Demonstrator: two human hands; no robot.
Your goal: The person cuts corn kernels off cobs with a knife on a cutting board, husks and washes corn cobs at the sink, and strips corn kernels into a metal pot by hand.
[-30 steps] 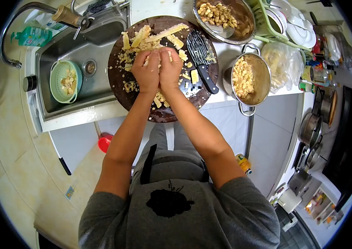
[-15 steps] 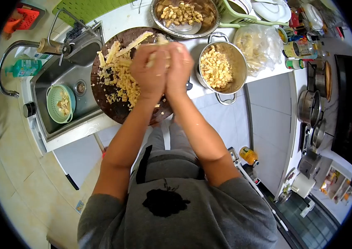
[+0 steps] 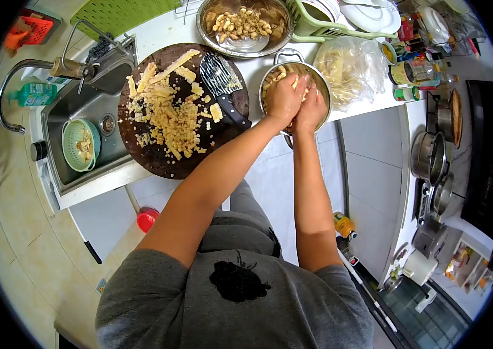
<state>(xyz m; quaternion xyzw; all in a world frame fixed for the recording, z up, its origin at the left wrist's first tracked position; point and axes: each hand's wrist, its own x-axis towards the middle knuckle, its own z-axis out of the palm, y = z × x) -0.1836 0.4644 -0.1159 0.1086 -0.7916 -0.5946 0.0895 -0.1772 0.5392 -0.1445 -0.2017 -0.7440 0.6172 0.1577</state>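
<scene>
My left hand (image 3: 285,100) and my right hand (image 3: 310,110) are together over the steel pot (image 3: 326,87), cupped round some pale yellow corn kernels. Part of the kernels shows between the fingers. Left of the pot lies a round dark board (image 3: 168,167) bearing loose kernels and cut strips of corn (image 3: 178,125). A cleaver (image 3: 221,78) with kernel residue on its blade rests on the board's right side, its black handle towards the pot. What lies in the pot is mostly hidden by my hands.
A steel bowl of peanuts (image 3: 243,24) stands behind the board. Beside the pot is a clear plastic bag (image 3: 354,72), with a green dish rack (image 3: 336,29) behind. The sink (image 3: 60,125) at left holds a green colander (image 3: 74,148). Pans stand at right.
Both hands have moved right from above the board to the pot, carrying kernels. The cleaver, hidden before, now shows on the board. The view has shifted slightly.
</scene>
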